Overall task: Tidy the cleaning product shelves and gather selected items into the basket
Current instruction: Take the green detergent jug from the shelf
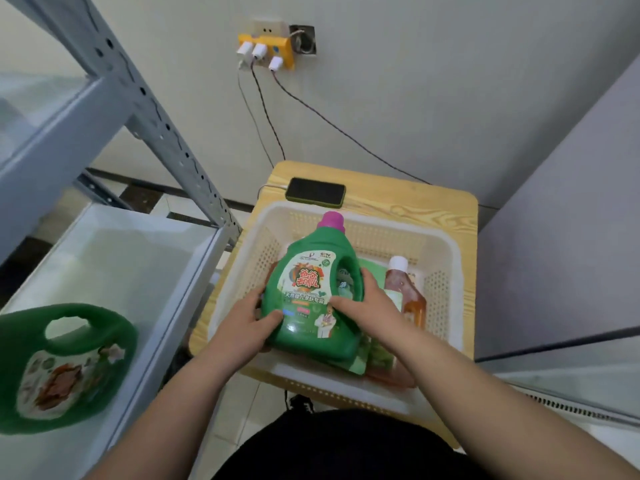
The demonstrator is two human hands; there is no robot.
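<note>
Here, left grip (251,323), right grip (363,306) around detergent bottle (308,285).

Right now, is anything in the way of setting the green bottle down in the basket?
Yes. A green pouch lies beneath the green bottle, and an amber bottle lies to its right inside the basket.

In the white perforated plastic basket (438,292), room remains only along the far wall. A large green detergent bottle with a purple cap (311,292) fills the middle, an amber bottle with a white cap (410,299) lines the right wall, and green pouches (375,355) cover the near edge. A grey perforated metal upright (166,133) stands near the far-left corner.
</note>
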